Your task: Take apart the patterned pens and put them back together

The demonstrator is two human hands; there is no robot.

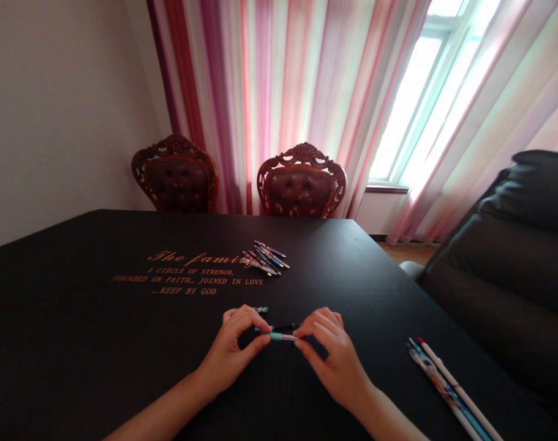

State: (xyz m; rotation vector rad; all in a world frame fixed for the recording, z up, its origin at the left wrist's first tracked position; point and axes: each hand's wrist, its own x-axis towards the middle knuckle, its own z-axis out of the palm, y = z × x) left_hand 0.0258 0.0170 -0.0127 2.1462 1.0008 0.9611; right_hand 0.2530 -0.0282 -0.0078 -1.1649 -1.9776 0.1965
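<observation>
Between my two hands, above the black table, is a pen (275, 337) with a teal section and a thin pale shaft. My left hand (233, 346) pinches its teal end between thumb and fingers. The pale end sits in a pinch of my right hand (329, 346). Just beyond the pen lies a thin dark pen part (285, 326), partly hidden by my fingers. Past my left fingertips a patterned piece with a green end (261, 310) rests on the table, also partly covered.
Farther back on the black table (76, 318) lies a pile of several patterned pens (266, 257). Long slim sticks (448, 386), one red-tipped, lie at the right edge. Two carved chairs (302, 184) stand behind the table, and a black leather seat (503, 245) is at right.
</observation>
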